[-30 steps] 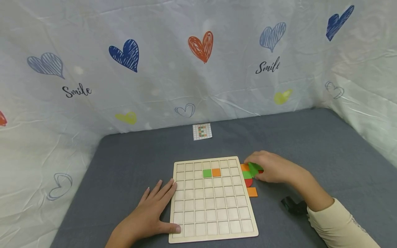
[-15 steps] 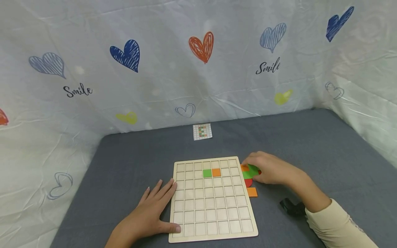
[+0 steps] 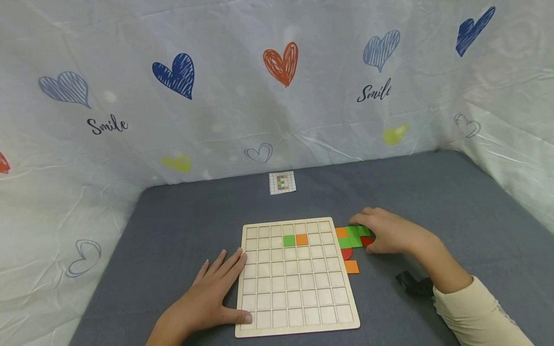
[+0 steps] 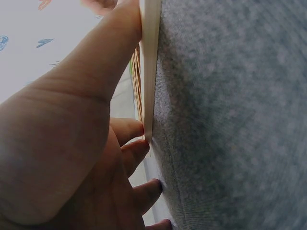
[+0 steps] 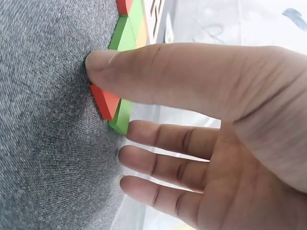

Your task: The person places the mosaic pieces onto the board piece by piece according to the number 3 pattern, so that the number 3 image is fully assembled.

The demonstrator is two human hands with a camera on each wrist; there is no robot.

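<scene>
Right of the wooden grid board (image 3: 298,278), the spread right hand (image 3: 387,232) straddles the outer red tile (image 3: 366,240), grasping nothing; careless squeezing could scatter the green tiles (image 3: 354,237). The loose left hand (image 3: 211,295) touches the board's left edge.

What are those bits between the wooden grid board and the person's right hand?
Flat green, orange and red pieces lie there on the grey cloth, between the board and the right hand, as the head view shows.
</scene>
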